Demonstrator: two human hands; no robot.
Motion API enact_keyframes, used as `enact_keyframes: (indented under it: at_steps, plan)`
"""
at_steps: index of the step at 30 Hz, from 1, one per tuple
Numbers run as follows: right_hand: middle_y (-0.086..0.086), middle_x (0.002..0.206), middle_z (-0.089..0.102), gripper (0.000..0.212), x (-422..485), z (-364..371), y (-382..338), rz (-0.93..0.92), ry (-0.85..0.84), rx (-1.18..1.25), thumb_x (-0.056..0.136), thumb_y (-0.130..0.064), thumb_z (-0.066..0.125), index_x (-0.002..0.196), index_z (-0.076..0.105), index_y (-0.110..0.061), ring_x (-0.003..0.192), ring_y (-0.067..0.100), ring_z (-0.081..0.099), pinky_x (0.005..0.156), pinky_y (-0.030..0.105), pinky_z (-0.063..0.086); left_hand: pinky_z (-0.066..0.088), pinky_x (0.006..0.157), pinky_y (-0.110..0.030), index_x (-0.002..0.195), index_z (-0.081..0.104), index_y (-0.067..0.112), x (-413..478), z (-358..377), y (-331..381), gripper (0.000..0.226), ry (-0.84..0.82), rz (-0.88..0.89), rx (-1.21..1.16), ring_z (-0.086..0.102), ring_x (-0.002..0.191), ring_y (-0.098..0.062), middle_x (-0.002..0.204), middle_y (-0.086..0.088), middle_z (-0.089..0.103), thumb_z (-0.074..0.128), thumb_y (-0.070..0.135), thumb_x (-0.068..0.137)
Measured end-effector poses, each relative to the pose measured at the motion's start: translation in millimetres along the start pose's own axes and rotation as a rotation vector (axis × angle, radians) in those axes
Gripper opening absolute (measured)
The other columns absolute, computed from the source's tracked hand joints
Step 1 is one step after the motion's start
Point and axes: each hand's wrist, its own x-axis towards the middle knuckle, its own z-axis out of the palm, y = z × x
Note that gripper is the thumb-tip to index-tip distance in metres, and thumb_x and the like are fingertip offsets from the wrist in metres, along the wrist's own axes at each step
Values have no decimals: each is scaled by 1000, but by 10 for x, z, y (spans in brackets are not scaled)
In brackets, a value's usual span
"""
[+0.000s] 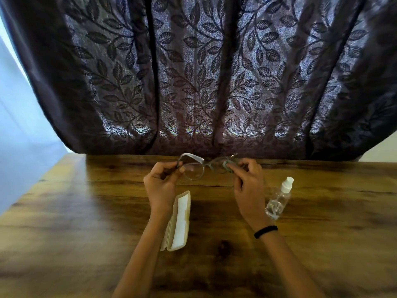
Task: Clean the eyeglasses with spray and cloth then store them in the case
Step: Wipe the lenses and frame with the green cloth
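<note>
No text, label, brand, number or sign was readable anywhere in view
</note>
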Motion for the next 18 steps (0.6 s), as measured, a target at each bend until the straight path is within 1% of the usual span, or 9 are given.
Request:
enact_keyframes:
  at_steps: [1,5,6,8,9,10,13,16,18]
  plan:
    - [16,97,54,38,2,1,-8,2,6,-13,80,13,55,110,66,-6,90,29,51,78,21,34,55,68,-20,80,65,11,4,-2,8,24,-13,6,7,66,74,-7,80,-3,67,67,-12,72]
    - [18,96,54,38,39,-7,-44,-20,14,-30,82,11,54,117,60,-2,89,26,50,80,14,28,55,67,-18,81,65,10,17,-1,14,24,-27,16,12,65,72,-5,79,-2,67,66,-12,72]
    - [18,97,54,38,47,-8,-51,-25,1,-33,82,10,54,118,59,-2,89,27,51,80,15,30,54,66,-17,81,65,10,16,-1,13,24,-30,13,9,65,71,-4,78,-1,67,66,-12,72]
    - [18,100,53,38,63,-4,-58,-30,-41,-28,84,8,52,120,57,-2,92,29,51,79,26,40,54,65,-17,80,65,11,15,-2,15,24,-38,5,-4,66,71,-5,76,4,68,66,-12,72]
    - [18,101,53,38,72,-1,-61,-29,-61,-15,85,8,51,121,57,-2,94,29,52,79,29,44,54,66,-18,79,65,13,15,-4,17,25,-39,8,-6,66,72,-7,75,6,69,66,-12,72]
    - [18,102,52,37,78,-1,-65,-26,-73,4,85,8,50,121,57,-1,94,29,52,79,29,44,55,68,-22,79,64,14,12,-3,21,26,-37,15,-5,66,74,-11,75,5,69,66,-11,72]
    - [16,100,50,34,93,7,-83,-33,-83,72,86,7,50,118,58,-1,90,26,52,77,25,42,56,72,-30,80,64,12,-7,19,37,24,-16,21,-10,65,77,-23,79,-9,67,66,-11,72]
    - [14,102,48,31,79,33,-143,-33,-159,188,90,4,46,118,59,-3,86,24,50,74,30,45,56,71,-32,82,64,7,-43,78,38,23,27,8,-9,64,73,-17,77,-6,66,67,-13,71]
    - [11,103,47,28,72,48,-179,3,-193,309,93,1,44,116,60,-4,85,17,49,74,23,44,56,71,-34,80,64,7,-59,98,29,23,56,-8,-11,64,72,-13,77,-6,66,67,-13,70]
